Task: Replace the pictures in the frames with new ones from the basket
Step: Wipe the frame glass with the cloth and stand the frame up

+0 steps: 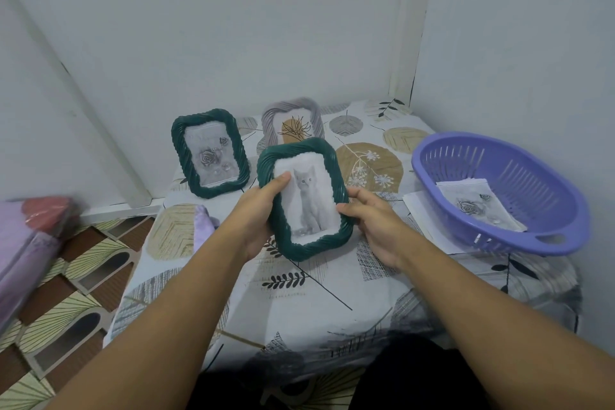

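Note:
I hold a dark green twisted-rim picture frame [336, 173] above the table, tilted toward me, with a grey kitten picture [307, 201] in it. My left hand [258, 210] grips its left edge, thumb pressed on the picture. My right hand [372, 220] grips the right edge. A second green frame [176, 140] with a rose picture stands at the back left. A pale lilac frame [271, 123] stands behind, showing no picture. The purple basket [432, 156] on the right contains a rose picture [479, 206].
The table wears a leaf-patterned cloth [299, 303] and sits in a corner between white walls. White sheets [422, 210] lie under the basket's left side. A lilac object [203, 220] lies at the table's left edge. Wrapped pink bundles [30, 236] sit on the floor to the left.

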Available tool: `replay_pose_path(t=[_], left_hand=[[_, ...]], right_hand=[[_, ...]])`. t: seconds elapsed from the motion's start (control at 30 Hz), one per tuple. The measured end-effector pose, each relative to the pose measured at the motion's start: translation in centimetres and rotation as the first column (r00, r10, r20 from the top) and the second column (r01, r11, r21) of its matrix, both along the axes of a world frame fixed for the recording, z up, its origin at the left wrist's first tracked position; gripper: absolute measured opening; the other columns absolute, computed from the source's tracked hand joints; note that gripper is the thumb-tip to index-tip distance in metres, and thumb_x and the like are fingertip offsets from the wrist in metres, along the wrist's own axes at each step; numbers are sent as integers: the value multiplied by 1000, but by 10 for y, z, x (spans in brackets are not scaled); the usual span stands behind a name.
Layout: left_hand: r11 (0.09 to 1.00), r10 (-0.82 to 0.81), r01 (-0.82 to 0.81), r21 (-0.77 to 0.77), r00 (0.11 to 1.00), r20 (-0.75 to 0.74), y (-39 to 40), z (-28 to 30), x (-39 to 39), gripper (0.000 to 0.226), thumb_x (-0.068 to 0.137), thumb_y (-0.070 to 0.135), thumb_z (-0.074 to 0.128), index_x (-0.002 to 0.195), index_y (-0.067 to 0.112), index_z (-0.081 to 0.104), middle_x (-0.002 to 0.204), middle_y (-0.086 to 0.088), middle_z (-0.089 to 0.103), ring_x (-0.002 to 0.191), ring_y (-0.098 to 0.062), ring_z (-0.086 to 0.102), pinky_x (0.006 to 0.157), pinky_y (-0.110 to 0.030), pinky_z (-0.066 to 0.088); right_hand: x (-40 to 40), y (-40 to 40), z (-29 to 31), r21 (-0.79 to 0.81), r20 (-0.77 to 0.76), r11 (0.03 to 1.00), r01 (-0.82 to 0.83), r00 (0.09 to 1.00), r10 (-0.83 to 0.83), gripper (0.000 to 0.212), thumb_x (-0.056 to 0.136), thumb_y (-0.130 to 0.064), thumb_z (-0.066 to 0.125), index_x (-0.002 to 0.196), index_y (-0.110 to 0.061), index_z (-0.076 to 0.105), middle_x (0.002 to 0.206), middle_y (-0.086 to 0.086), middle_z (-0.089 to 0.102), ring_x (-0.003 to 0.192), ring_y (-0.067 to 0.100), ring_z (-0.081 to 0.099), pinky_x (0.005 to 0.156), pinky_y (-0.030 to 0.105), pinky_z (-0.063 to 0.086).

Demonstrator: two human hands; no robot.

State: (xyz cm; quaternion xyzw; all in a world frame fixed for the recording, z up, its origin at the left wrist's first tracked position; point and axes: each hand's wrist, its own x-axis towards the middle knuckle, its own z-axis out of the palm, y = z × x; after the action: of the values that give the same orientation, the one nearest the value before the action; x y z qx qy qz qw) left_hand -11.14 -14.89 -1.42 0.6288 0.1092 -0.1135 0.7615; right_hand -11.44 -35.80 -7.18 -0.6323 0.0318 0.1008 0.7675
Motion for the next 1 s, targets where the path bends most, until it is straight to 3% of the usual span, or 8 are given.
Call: replay_pose_path(t=[0.07, 0.13, 0.23, 0.3, 0.47, 0.67, 0.83, 1.0], left_hand=[[1000, -12, 13, -22, 1000, 17, -1, -3, 2, 35, 99, 32, 66, 128, 12, 65, 115, -3, 77, 109, -23, 73, 95, -42, 56], [999, -37, 38, -34, 999, 40, -1, -7, 3, 34, 99, 25, 66, 130, 11, 63, 117, -5, 76, 111, -25, 72, 97, -45, 56], [996, -75, 78, -40, 994, 76, -3, -11, 7, 21, 99, 10, 59, 118, 7, 63, 114, -9, 75, 110, -29, 69, 98, -49, 54], [994, -111, 112, -10, 990, 91, -7, -11, 11, 11, 95, 5, 54, 103, 9, 60, 105, -14, 67, 101, -30, 62, 88, -45, 51], [986, -166, 161, 53, 980, 109, -33, -3, 33, 28, 88, -5, 46, 100, 12, 64, 98, -12, 63, 92, -27, 57, 83, -42, 44], [979, -194, 191, 66, 980, 46, -64, -5, 74, 13, 93, -2, 52, 90, 9, 58, 91, -12, 57, 87, -26, 53, 83, -39, 46], [972, -200, 199, 125, 980, -3, -83, -15, 98, 4, 94, 2, 59, 93, 6, 56, 89, -12, 55, 88, -27, 54, 84, -39, 49], [970, -216, 219, 104, 976, -36, -89, -19, 113, 19, 89, 12, 69, 101, 4, 57, 94, -14, 52, 91, -29, 52, 85, -41, 49]], right_hand=[[-1, 2, -2, -5, 5, 1000, 20, 1000, -20, 21, 93, -9, 68, 106, -25, 74, 115, 13, 76, 103, 30, 66, 110, 58, 44], [-1, 3, -3, 12, 8, 999, 51, 999, -51, 23, 94, -8, 67, 106, -27, 74, 113, 11, 76, 107, 33, 68, 110, 61, 45], [-1, 3, 1, 62, 22, 991, 121, 992, -123, 25, 98, -5, 63, 114, -24, 69, 110, 7, 77, 99, 26, 71, 106, 56, 50], [2, 2, 6, 99, 34, 977, 187, 981, -191, 27, 100, -3, 60, 116, -24, 66, 110, 4, 78, 97, 21, 72, 103, 52, 53], [13, -6, 17, 137, 32, 935, 326, 942, -334, 30, 104, -5, 54, 124, -27, 62, 118, -1, 75, 113, 23, 69, 101, 47, 55], [33, -27, 14, 138, 39, 880, 454, 886, -463, 32, 105, -6, 51, 122, -32, 61, 116, -12, 74, 112, 14, 69, 99, 45, 57], [51, -33, 7, 134, 39, 851, 508, 855, -517, 36, 100, -11, 53, 118, -41, 63, 126, -8, 70, 121, 19, 65, 106, 53, 51], [63, -26, 5, 116, 56, 826, 552, 827, -560, 37, 100, -14, 52, 121, -43, 61, 131, -7, 67, 123, 20, 63, 106, 52, 51]])
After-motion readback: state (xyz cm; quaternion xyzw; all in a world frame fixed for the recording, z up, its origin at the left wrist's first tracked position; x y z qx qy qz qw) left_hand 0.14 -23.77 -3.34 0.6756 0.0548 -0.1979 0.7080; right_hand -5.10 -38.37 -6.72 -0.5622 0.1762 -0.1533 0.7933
